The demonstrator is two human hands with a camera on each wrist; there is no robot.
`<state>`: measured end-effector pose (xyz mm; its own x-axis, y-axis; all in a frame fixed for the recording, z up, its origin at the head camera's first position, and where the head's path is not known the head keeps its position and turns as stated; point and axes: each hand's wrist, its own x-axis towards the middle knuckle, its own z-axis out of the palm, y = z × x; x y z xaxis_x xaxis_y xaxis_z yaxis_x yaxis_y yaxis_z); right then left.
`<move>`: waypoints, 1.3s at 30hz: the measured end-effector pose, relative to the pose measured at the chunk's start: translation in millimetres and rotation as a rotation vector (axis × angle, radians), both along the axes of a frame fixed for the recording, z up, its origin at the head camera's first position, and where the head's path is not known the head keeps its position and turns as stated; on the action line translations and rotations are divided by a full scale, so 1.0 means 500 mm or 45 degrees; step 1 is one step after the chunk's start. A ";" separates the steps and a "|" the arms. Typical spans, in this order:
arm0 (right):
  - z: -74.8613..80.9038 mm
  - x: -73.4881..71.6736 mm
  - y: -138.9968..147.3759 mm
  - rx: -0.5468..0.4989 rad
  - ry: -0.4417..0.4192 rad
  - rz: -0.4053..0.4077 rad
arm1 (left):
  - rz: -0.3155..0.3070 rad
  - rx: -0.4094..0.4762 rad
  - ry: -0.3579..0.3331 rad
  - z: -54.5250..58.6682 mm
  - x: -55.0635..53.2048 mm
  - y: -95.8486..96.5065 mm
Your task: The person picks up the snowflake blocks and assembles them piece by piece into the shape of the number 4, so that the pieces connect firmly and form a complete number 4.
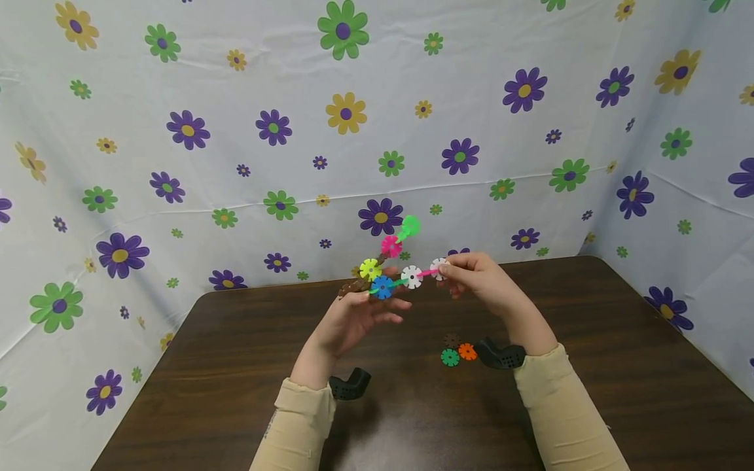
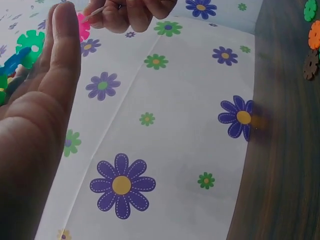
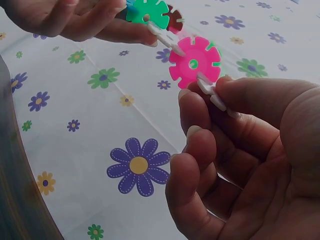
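A chain of notched plastic discs, slotted into each other, spans both hands above the table. In the head view its blue disc (image 1: pixel 382 287) and yellow disc (image 1: pixel 370 269) lie by the left thumb, and a pink disc (image 1: pixel 391 246) and light green discs (image 1: pixel 410 226) rise beyond. My left hand (image 1: pixel 352 322) holds the chain near the blue disc, its other fingers stretched out. My right hand (image 1: pixel 485 281) pinches the white end disc (image 1: pixel 438 269) between thumb and index finger. That disc sits in a slot of another pink disc (image 3: pixel 194 62), which joins a second white disc (image 1: pixel 412 277).
On the dark wooden table (image 1: pixel 247 366) lie a loose green disc (image 1: pixel 450 357), an orange disc (image 1: pixel 468 351) and a brown disc (image 1: pixel 451 340), close to the right wrist's black camera mount (image 1: pixel 499 354). A flower-patterned cloth (image 1: pixel 235 131) hangs behind the table.
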<state>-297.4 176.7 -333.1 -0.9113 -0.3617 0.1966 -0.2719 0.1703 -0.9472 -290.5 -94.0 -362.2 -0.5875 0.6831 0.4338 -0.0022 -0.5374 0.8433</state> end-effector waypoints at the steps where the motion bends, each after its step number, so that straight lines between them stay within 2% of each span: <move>1: -0.001 0.000 0.000 -0.001 -0.001 -0.001 | 0.000 0.006 0.004 0.000 0.000 0.000; 8: -0.007 -0.004 -0.002 0.002 -0.003 0.028 | 0.033 0.022 -0.005 -0.005 0.000 0.003; 13: -0.009 -0.004 -0.006 -0.015 0.000 0.045 | 0.061 0.012 -0.042 -0.004 0.002 0.003; 21: -0.009 -0.003 -0.005 -0.009 -0.011 0.043 | 0.142 0.002 -0.093 0.002 0.006 0.012; 28: -0.006 0.000 -0.006 -0.027 -0.051 0.049 | 0.137 0.018 -0.092 -0.002 0.008 0.010; 34: -0.008 0.000 -0.006 -0.022 -0.055 0.042 | 0.113 0.048 -0.053 -0.005 0.008 0.010; 39: -0.006 0.002 -0.006 -0.036 -0.027 0.047 | 0.154 0.062 -0.059 -0.005 0.007 0.015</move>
<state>-296.4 173.7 -336.1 -0.9017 -0.3896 0.1877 -0.2569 0.1335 -0.9572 -287.1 -86.8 -364.4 -0.6842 0.5850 0.4355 0.0270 -0.5764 0.8167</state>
